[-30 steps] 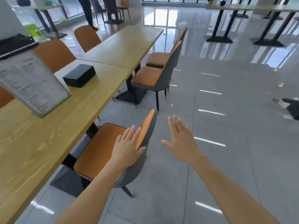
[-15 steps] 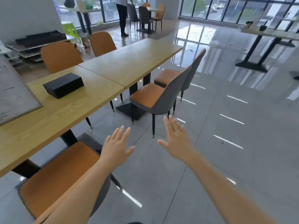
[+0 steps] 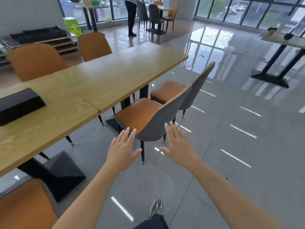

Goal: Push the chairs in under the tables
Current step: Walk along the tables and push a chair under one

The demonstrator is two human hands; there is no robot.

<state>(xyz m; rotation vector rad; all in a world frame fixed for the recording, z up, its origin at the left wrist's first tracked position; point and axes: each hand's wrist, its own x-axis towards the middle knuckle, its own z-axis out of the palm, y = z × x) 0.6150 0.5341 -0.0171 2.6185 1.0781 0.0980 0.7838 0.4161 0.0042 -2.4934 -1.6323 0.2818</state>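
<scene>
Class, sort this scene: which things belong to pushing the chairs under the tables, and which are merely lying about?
Job: near chair, far chair, wooden table, left hand, right hand.
Lying about: black box, green stool.

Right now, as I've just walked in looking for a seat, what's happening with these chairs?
A person holds the left hand and right hand out, open, toward the grey back of the nearest chair, apparently without touching it yet. That chair and the second chair beyond it stand out from the wooden table, not pushed under. A black box lies on the adjoining table; another person stands at the back of the room.
</scene>
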